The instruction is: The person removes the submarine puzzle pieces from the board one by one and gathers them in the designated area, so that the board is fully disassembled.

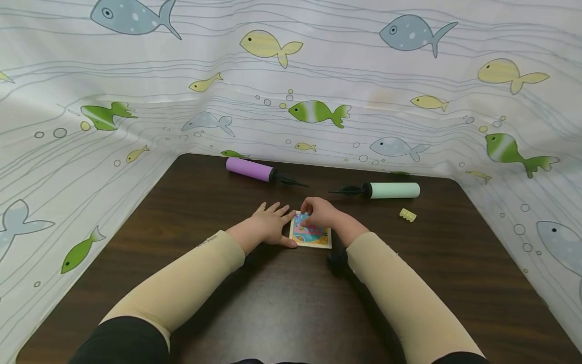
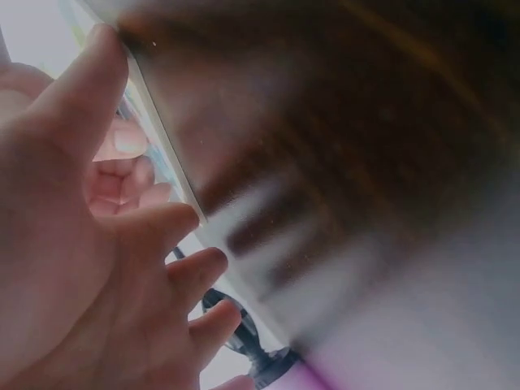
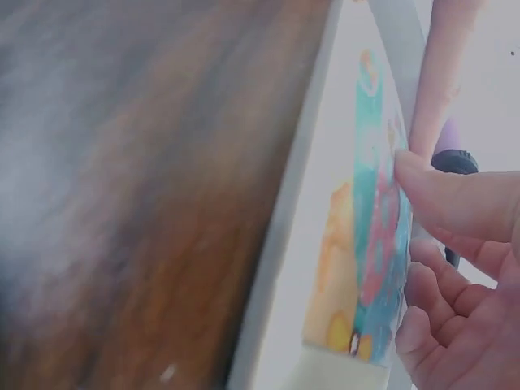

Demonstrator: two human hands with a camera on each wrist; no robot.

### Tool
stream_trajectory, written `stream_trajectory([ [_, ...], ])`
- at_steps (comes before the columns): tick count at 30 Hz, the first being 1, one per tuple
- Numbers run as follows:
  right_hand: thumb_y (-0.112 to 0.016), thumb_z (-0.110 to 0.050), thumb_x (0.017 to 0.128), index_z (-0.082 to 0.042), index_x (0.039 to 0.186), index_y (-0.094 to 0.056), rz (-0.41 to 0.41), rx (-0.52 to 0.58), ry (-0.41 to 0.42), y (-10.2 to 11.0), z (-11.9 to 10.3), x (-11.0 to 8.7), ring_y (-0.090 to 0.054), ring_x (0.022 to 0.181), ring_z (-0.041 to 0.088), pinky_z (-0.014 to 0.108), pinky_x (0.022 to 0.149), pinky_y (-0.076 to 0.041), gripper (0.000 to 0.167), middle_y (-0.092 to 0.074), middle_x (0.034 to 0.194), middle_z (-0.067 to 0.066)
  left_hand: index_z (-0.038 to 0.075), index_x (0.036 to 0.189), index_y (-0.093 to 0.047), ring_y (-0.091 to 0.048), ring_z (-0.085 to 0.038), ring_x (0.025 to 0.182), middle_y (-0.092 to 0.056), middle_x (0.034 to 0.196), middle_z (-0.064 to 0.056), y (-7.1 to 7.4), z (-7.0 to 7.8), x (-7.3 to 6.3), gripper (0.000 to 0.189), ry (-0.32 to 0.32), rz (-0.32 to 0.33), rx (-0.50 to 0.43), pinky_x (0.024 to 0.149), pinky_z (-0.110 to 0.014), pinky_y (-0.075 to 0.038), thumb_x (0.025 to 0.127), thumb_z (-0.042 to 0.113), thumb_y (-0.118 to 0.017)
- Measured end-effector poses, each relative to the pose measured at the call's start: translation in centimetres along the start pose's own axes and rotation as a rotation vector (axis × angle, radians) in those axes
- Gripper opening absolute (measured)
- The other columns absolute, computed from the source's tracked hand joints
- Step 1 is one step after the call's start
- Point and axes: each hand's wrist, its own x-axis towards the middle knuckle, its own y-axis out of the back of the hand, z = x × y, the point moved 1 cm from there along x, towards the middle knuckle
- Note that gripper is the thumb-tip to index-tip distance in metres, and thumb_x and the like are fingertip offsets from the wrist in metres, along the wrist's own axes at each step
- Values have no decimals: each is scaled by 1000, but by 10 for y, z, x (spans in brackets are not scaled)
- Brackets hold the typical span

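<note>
1. Square picture board with a pale frame and a blue, pink and yellow print (image 1: 313, 237) lies flat near the middle of the dark brown wood-grain table (image 1: 282, 303), between our two hands.
2. Our left hand (image 1: 271, 225) is spread wide, palm down, at the board's left side. We see its thumb at the near left corner and its index fingertip at the left edge farther up; the other fingers fan out over the tabletop toward the far side.
3. Our right hand (image 1: 321, 212) is over the far part of the board, its fingers bent and its thumb tip at the printed surface. We cannot tell whether anything small is pinched there.
4. Beyond the board, to the far left, we see a purple cylinder with a black tapered nozzle (image 1: 254, 170), its tip pointing right.
5. To the far right lies a mint-green cylinder with a black tapered nozzle (image 1: 386, 190), its tip pointing left. The two tips are apart.
6. Just nearer than the mint-green cylinder, toward the right, we find a small pale yellow block with a bumpy edge (image 1: 407, 215).
7. Beige sleeves (image 1: 182, 288) cover both our forearms, with black fabric above them.
8. Behind the table and along both sides hangs white cloth printed with blue, green and yellow fish (image 1: 345, 81).
</note>
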Motion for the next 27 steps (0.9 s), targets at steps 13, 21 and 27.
stream_trajectory([
  [13,-82,-12,83,-6,104,-59,-18,70,-43,0,0,6,-48,80,20,31,70,-42,32,-51,89,7,24,161,-13,-6,-28,150,-11,165,-3,0,1,2,102,1,5,-3,116,-56,-6,83,82,-42],
  [21,-81,-11,84,-6,107,-59,-24,71,-25,0,-2,4,-49,81,21,33,72,-43,32,-53,92,7,22,161,-13,-6,-29,150,-12,164,-3,2,2,0,103,-1,6,-6,116,-56,-7,83,81,-44],
  [27,-74,-15,91,-9,109,-61,1,35,-36,-3,-4,3,-51,77,20,32,68,-43,24,-55,90,6,19,160,-16,-7,-29,150,-14,164,-4,3,3,0,104,0,7,-23,116,-57,-7,82,80,-47],
])
